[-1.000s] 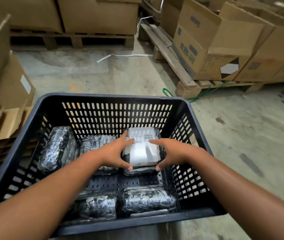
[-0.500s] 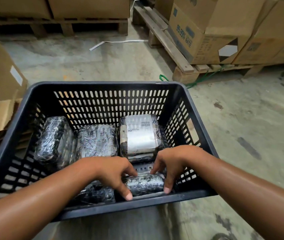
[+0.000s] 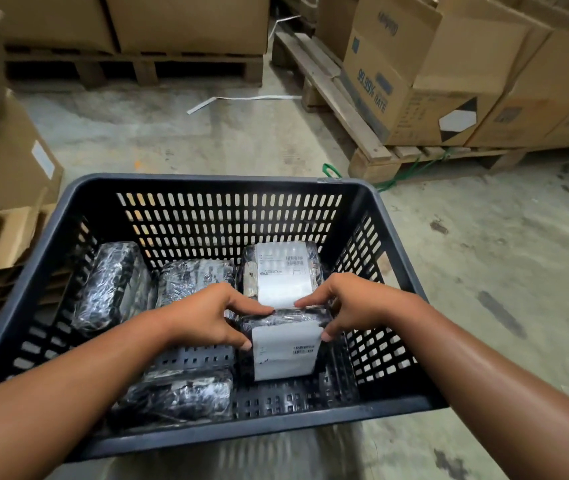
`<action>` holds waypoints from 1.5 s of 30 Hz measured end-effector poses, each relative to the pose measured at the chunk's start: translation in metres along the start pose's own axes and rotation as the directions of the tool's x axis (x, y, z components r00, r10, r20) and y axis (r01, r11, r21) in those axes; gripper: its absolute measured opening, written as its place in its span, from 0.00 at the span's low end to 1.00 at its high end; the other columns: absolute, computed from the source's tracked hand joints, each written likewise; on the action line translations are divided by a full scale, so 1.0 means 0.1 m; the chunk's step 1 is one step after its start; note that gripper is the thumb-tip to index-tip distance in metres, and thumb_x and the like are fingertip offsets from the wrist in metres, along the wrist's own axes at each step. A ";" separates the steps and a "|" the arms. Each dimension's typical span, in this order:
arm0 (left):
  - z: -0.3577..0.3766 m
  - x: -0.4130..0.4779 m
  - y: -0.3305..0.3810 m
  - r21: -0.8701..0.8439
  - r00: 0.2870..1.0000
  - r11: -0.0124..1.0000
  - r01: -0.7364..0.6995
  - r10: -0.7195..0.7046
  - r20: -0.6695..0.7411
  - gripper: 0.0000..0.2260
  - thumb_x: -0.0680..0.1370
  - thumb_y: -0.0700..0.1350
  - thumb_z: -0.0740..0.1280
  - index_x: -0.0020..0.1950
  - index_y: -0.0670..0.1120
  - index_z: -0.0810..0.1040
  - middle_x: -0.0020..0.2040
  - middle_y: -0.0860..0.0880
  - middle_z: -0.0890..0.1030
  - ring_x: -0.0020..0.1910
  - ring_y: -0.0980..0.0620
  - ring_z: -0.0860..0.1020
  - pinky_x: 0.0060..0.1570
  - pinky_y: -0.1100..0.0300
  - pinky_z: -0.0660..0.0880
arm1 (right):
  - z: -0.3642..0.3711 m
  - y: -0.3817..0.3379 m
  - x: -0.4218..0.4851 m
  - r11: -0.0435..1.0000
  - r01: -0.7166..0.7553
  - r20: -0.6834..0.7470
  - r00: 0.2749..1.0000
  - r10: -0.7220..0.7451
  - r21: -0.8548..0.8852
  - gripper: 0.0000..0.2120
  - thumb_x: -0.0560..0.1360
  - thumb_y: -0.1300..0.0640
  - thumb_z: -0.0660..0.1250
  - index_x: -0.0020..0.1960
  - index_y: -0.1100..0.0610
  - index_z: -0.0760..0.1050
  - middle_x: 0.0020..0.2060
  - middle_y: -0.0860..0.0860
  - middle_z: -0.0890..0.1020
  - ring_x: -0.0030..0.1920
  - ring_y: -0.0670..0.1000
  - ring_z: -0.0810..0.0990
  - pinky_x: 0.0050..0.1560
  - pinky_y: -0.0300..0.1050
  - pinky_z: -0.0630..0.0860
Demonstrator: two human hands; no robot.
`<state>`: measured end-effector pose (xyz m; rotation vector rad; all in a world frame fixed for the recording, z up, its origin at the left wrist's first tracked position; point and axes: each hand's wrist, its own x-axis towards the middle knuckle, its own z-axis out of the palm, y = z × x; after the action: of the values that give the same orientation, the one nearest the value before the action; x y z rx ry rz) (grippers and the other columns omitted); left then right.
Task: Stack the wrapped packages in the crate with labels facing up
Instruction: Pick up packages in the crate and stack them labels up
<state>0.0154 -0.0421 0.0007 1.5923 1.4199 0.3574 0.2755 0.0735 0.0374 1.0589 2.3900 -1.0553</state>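
Note:
A black slotted plastic crate [image 3: 207,183] sits on the floor in front of me. Both hands grip one black-wrapped package [image 3: 285,348], tilted up with its white label towards me: my left hand [image 3: 207,318] on its left side, my right hand [image 3: 356,304] on its right. Behind it at the back right lies a package with its label up [image 3: 285,271]. Label-less black wraps show on a back-left package [image 3: 110,285], a middle-back package [image 3: 193,278] and a front-left package [image 3: 179,396].
Cardboard boxes on wooden pallets [image 3: 373,147] stand behind and to the right. More cartons [image 3: 6,157] and flattened cardboard lie at the left. A white strap [image 3: 241,98] and a green strap [image 3: 331,169] lie on the concrete floor.
My hands left the back-right labelled package, came to the front-right package, took hold of it and turned it so its white label shows.

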 end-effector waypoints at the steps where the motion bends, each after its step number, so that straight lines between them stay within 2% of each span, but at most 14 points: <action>1: -0.05 0.00 0.01 -0.029 1.000 1.000 -0.009 0.008 -0.012 0.25 0.68 0.47 0.81 0.62 0.66 0.81 0.59 0.73 0.78 0.64 0.71 0.73 0.72 0.61 0.65 | -0.05 0.01 -0.02 0.999 0.022 -0.017 1.000 -0.021 0.032 0.33 0.69 0.58 0.83 0.70 0.41 0.79 0.57 0.32 0.80 0.47 0.32 0.79 0.54 0.31 0.71; 4: -0.26 0.01 0.06 -0.147 0.992 0.987 -0.059 0.041 -0.121 0.22 0.68 0.46 0.81 0.57 0.65 0.83 0.61 0.65 0.80 0.66 0.67 0.74 0.72 0.60 0.64 | -0.30 0.00 -0.12 0.980 0.105 -0.117 0.989 -0.086 0.171 0.26 0.73 0.60 0.80 0.68 0.42 0.81 0.45 0.25 0.82 0.43 0.29 0.81 0.45 0.25 0.74; 8: -0.44 0.05 0.20 -0.288 0.960 0.943 -0.164 0.086 -0.265 0.21 0.68 0.46 0.79 0.58 0.64 0.83 0.62 0.65 0.81 0.67 0.65 0.74 0.70 0.59 0.67 | -0.60 -0.04 -0.14 0.905 0.249 -0.303 0.942 -0.144 0.345 0.18 0.78 0.65 0.73 0.64 0.49 0.85 0.61 0.38 0.85 0.56 0.44 0.86 0.57 0.41 0.82; 11: -0.50 0.13 0.25 -0.327 0.931 0.919 -0.222 0.100 -0.350 0.20 0.72 0.41 0.77 0.57 0.63 0.83 0.63 0.62 0.81 0.67 0.65 0.73 0.69 0.60 0.69 | -0.63 -0.08 -0.04 0.893 0.298 -0.403 0.903 -0.150 0.337 0.18 0.80 0.66 0.71 0.60 0.45 0.85 0.56 0.31 0.84 0.61 0.33 0.79 0.59 0.31 0.77; 12: -0.51 0.16 0.26 -0.321 0.920 0.919 -0.227 0.095 -0.379 0.21 0.73 0.38 0.76 0.57 0.63 0.83 0.65 0.60 0.80 0.68 0.64 0.72 0.70 0.58 0.69 | -0.62 -0.08 0.02 0.896 0.307 -0.441 0.886 -0.146 0.322 0.18 0.81 0.66 0.70 0.60 0.44 0.85 0.57 0.34 0.84 0.63 0.33 0.78 0.61 0.30 0.76; 15: -0.54 0.28 0.26 -0.284 0.891 0.935 -0.214 0.067 -0.450 0.22 0.77 0.33 0.71 0.58 0.60 0.83 0.72 0.55 0.75 0.73 0.58 0.68 0.73 0.51 0.66 | -0.57 -0.08 0.21 0.879 0.332 -0.548 0.830 -0.100 0.342 0.17 0.81 0.66 0.69 0.59 0.45 0.85 0.61 0.42 0.83 0.67 0.42 0.78 0.68 0.39 0.75; 19: -0.47 0.40 0.21 -0.180 0.813 0.953 -0.245 0.100 -0.574 0.22 0.79 0.31 0.67 0.61 0.57 0.82 0.75 0.53 0.71 0.75 0.55 0.65 0.73 0.52 0.66 | -0.45 -0.10 0.39 0.878 0.296 -0.614 0.790 -0.004 0.375 0.16 0.81 0.65 0.70 0.62 0.47 0.85 0.68 0.48 0.81 0.76 0.46 0.70 0.75 0.51 0.71; 23: -0.38 0.53 0.09 -0.145 0.745 0.962 -0.233 0.080 -0.662 0.20 0.79 0.30 0.67 0.65 0.50 0.81 0.76 0.51 0.69 0.76 0.53 0.63 0.72 0.47 0.67 | -0.36 -0.16 0.44 0.933 0.140 -0.559 0.826 0.075 0.331 0.36 0.67 0.57 0.84 0.72 0.41 0.77 0.78 0.52 0.68 0.78 0.54 0.66 0.76 0.56 0.68; 26: -0.30 0.60 0.05 -0.156 0.760 0.960 -0.232 0.079 -0.645 0.21 0.79 0.31 0.66 0.71 0.45 0.76 0.79 0.50 0.65 0.77 0.53 0.62 0.74 0.45 0.66 | -0.27 -0.19 0.49 0.967 0.063 -0.515 0.854 0.075 0.246 0.50 0.63 0.57 0.86 0.79 0.40 0.66 0.81 0.53 0.58 0.80 0.55 0.59 0.74 0.43 0.59; 29: -0.23 0.64 0.01 -0.029 0.753 0.980 -0.198 0.133 -0.645 0.23 0.80 0.33 0.66 0.74 0.44 0.72 0.80 0.50 0.61 0.78 0.52 0.61 0.75 0.46 0.64 | -0.22 -0.18 0.52 0.975 0.051 -0.509 0.858 0.068 0.216 0.55 0.63 0.56 0.87 0.81 0.39 0.61 0.81 0.53 0.54 0.80 0.54 0.57 0.71 0.40 0.55; 34: -0.20 0.63 -0.06 0.131 0.800 0.981 -0.146 0.195 -0.568 0.27 0.83 0.42 0.64 0.80 0.51 0.61 0.82 0.61 0.49 0.73 0.68 0.56 0.71 0.71 0.54 | -0.22 -0.12 0.55 0.985 0.001 -0.451 0.889 0.077 0.170 0.60 0.61 0.50 0.87 0.83 0.37 0.54 0.84 0.54 0.50 0.83 0.57 0.51 0.79 0.51 0.55; 39: -0.22 0.61 -0.12 0.238 0.902 0.965 -0.110 0.197 -0.384 0.40 0.79 0.52 0.68 0.82 0.52 0.45 0.79 0.63 0.32 0.78 0.58 0.50 0.74 0.59 0.58 | -0.16 -0.04 0.61 0.993 -0.035 -0.313 0.947 0.069 0.115 0.73 0.57 0.47 0.89 0.83 0.37 0.39 0.84 0.51 0.36 0.84 0.56 0.42 0.80 0.53 0.48; 42: -0.20 0.57 -0.14 0.258 0.940 0.962 -0.087 0.165 -0.298 0.46 0.76 0.62 0.68 0.82 0.51 0.41 0.78 0.63 0.28 0.79 0.58 0.47 0.75 0.55 0.60 | -0.19 -0.01 0.63 0.993 -0.054 -0.280 0.956 0.082 0.107 0.75 0.55 0.43 0.88 0.83 0.40 0.38 0.85 0.52 0.39 0.84 0.56 0.42 0.80 0.54 0.47; 45: -0.18 0.55 -0.17 0.268 0.969 0.963 -0.040 0.103 -0.223 0.59 0.65 0.75 0.69 0.81 0.52 0.38 0.76 0.63 0.25 0.78 0.59 0.46 0.74 0.60 0.55 | -0.21 0.01 0.63 0.992 -0.063 -0.234 0.968 0.087 0.108 0.74 0.55 0.41 0.88 0.84 0.44 0.39 0.85 0.52 0.43 0.84 0.57 0.44 0.80 0.56 0.47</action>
<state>0.0073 0.0135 -0.0228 1.8684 1.6461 0.4262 0.2342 0.1207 0.0166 1.3715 2.4782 -1.0853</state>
